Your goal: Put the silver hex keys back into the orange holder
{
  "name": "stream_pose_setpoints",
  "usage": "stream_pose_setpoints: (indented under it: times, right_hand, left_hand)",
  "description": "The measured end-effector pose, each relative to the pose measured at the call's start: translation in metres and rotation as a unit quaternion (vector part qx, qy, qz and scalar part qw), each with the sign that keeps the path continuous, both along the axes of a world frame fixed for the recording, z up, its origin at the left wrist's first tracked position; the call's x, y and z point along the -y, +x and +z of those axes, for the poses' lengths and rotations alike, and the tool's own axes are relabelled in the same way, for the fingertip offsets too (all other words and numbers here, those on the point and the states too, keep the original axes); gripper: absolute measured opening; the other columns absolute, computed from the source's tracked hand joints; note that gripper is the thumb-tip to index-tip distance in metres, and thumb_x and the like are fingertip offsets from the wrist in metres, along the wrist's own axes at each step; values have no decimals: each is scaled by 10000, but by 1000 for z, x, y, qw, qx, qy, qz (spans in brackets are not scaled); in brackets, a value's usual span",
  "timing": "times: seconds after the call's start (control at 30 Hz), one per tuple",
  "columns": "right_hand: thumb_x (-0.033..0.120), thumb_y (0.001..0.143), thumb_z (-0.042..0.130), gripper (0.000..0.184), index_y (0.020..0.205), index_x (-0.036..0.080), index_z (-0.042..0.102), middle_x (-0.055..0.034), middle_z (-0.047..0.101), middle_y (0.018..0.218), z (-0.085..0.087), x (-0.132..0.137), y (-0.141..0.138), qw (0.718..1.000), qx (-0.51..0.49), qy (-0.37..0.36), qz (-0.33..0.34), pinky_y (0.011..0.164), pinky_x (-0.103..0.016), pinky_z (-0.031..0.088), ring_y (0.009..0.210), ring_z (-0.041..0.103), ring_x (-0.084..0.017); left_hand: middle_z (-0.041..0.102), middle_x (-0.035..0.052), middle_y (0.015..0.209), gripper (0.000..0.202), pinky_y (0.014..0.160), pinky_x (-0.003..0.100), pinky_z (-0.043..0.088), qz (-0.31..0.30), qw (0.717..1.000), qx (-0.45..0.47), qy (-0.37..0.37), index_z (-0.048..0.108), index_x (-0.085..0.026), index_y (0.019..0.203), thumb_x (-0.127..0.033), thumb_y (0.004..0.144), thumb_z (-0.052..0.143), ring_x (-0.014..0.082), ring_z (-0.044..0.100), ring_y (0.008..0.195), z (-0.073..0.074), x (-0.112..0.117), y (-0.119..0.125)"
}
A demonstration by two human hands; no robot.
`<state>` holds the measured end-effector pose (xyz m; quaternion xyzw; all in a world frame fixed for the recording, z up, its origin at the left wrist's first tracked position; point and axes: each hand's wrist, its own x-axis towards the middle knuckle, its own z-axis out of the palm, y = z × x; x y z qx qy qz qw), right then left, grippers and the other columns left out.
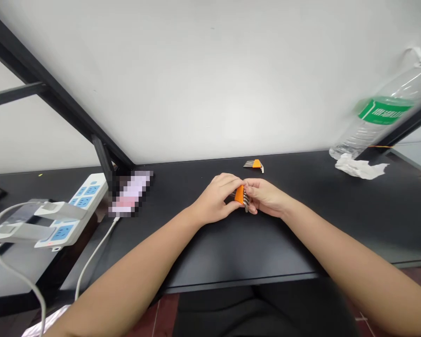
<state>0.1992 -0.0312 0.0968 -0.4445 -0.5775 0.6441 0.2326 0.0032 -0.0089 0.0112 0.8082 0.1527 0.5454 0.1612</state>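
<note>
Above the black table, my left hand (219, 197) grips an orange holder (240, 194) with several metal keys in it, which looks like a hex key set. Its thumb lies along the lower edge, its fingers over the top. My right hand (266, 196) is closed at the right side of the holder, with thumb and fingers on the bent ends of the hex keys (246, 200). The fingers hide part of the set. Behind my hands, a second orange hex key set (257, 164) lies on the table near the wall.
A phone (131, 193) with a white cable lies to the left, near a white power strip (87, 194) with plugged-in chargers. On the right, a large clear bottle (386, 110) leans beside crumpled tissue (361, 167). A black metal frame (66, 103) rises at the left.
</note>
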Motion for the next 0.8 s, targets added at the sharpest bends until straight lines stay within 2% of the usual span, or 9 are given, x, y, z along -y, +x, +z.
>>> stream_pose_setpoints:
  times: [0.13, 0.23, 0.3, 0.37, 0.4, 0.47, 0.53, 0.63, 0.8]
  right_hand:
    - [575, 857, 752, 454, 897, 162, 569, 27, 550, 605, -6, 1, -6, 1000, -8, -11, -23, 424, -190, 374, 432, 463, -70]
    - [599, 884, 708, 449, 890, 181, 543, 30, 550, 638, -6, 3, -9, 999, -5, -14, -39, 440, -209, 376, 453, 469, -80]
    - [633, 905, 656, 463, 869, 186, 541, 18, 562, 664, -2, 1, -7, 998, 41, 23, -42, 455, -225, 376, 480, 483, -94]
    - [627, 938, 602, 461, 826, 181, 568, 5, 559, 649, 4, -2, -1, 979, 155, 123, -44, 494, -244, 383, 520, 494, -110]
    - [590, 955, 591, 440, 803, 177, 589, -2, 561, 648, 6, -5, 4, 952, 229, 197, -52, 530, -254, 395, 553, 504, -119]
    - [457, 960, 616, 320, 808, 177, 648, -24, 607, 730, 8, -13, 13, 859, 370, 345, -72, 643, -280, 433, 663, 543, -137]
    - [340, 919, 667, 157, 902, 187, 697, -48, 656, 918, 7, -20, 19, 773, 466, 425, -66, 758, -302, 453, 815, 587, -163]
    - [283, 910, 661, 131, 983, 180, 697, -88, 646, 1070, 4, -25, 18, 705, 567, 425, -13, 768, -300, 445, 941, 601, -200]
    - [181, 857, 577, 86, 782, 158, 611, -106, 639, 893, 12, -16, 6, 640, 684, 347, 36, 571, -282, 331, 668, 536, -159]
  left_hand:
    - [655, 96, 1180, 377, 1007, 422, 463, 9, 1000, -8, 0, 568, -212, 1255, -299, 910, 694, 245, 577, 1154, 0, 3, 1]
    - [653, 97, 1180, 359, 1008, 419, 467, 10, 1000, -5, -9, 570, -206, 1247, -319, 925, 681, 239, 578, 1141, -1, 2, 0]
    - [654, 95, 1181, 371, 1002, 414, 476, 10, 1000, -4, -16, 566, -205, 1258, -343, 932, 677, 232, 583, 1120, -3, -1, -2]
    - [652, 93, 1194, 397, 989, 406, 490, 16, 999, -13, -27, 554, -210, 1291, -332, 933, 673, 225, 589, 1102, -5, -3, -3]
    - [650, 93, 1201, 414, 983, 403, 497, 21, 999, -19, -32, 545, -213, 1313, -315, 932, 671, 222, 592, 1097, -7, -5, -3]
    - [647, 91, 1199, 451, 976, 402, 509, 30, 998, -26, -42, 525, -218, 1353, -278, 929, 666, 217, 598, 1082, -10, -8, -4]
    - [646, 88, 1185, 475, 977, 406, 517, 35, 998, -21, -48, 515, -220, 1376, -259, 926, 663, 212, 602, 1066, -12, -10, -3]
    - [650, 83, 1165, 483, 981, 413, 524, 36, 998, -14, -54, 518, -223, 1382, -258, 924, 667, 206, 603, 1043, -14, -12, -2]
    - [657, 83, 1159, 488, 970, 407, 535, 30, 998, -19, -60, 525, -224, 1385, -260, 921, 674, 206, 611, 1039, -13, -13, -2]
